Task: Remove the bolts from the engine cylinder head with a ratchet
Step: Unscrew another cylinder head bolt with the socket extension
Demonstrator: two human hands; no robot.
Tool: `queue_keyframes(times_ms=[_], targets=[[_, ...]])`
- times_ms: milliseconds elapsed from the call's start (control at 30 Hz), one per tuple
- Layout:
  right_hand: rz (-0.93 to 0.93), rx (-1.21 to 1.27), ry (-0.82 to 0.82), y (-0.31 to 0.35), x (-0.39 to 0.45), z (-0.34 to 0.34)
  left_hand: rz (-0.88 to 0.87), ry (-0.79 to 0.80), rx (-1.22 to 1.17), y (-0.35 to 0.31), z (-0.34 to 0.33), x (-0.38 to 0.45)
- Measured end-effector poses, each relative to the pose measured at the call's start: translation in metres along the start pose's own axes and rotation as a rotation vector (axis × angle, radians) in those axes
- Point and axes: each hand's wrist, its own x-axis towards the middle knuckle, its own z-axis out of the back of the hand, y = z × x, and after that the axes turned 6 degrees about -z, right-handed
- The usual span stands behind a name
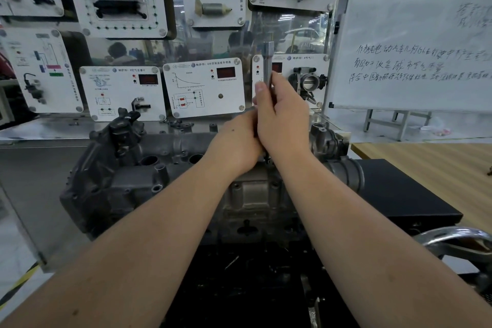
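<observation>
The grey engine cylinder head point(165, 168) lies across the middle of the stand. A silver ratchet handle point(267, 61) rises upright above its right part. My right hand point(285, 117) grips the handle, fingers wrapped round it. My left hand point(237, 141) presses against the right hand from the left, lower on the tool; its fingers are hidden. A dark socket tip point(267, 159) shows just below the hands, going down to the head. The bolt under it is hidden.
A display wall of white sensor panels point(205, 88) stands right behind the engine. A whiteboard point(415, 34) leans at the right. A black case point(399, 189) sits right of the head on a wooden table point(439, 162). A chrome handwheel point(452, 242) sits at lower right.
</observation>
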Motion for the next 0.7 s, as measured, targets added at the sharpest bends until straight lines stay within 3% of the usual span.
queue_keyframes(times_ms=[233, 433, 700], targets=[[-0.103, 0.128, 0.061, 0.0030, -0.0006, -0.0013, -0.018, 0.037, -0.009, -0.0025, 0.0013, -0.0024], [0.041, -0.017, 0.034, 0.0011, -0.0013, -0.0001, 0.019, -0.018, 0.030, 0.0005, -0.0001, -0.0004], [-0.082, 0.063, 0.022, 0.0018, 0.0004, -0.0005, -0.012, 0.018, -0.023, -0.0028, 0.0017, -0.0021]])
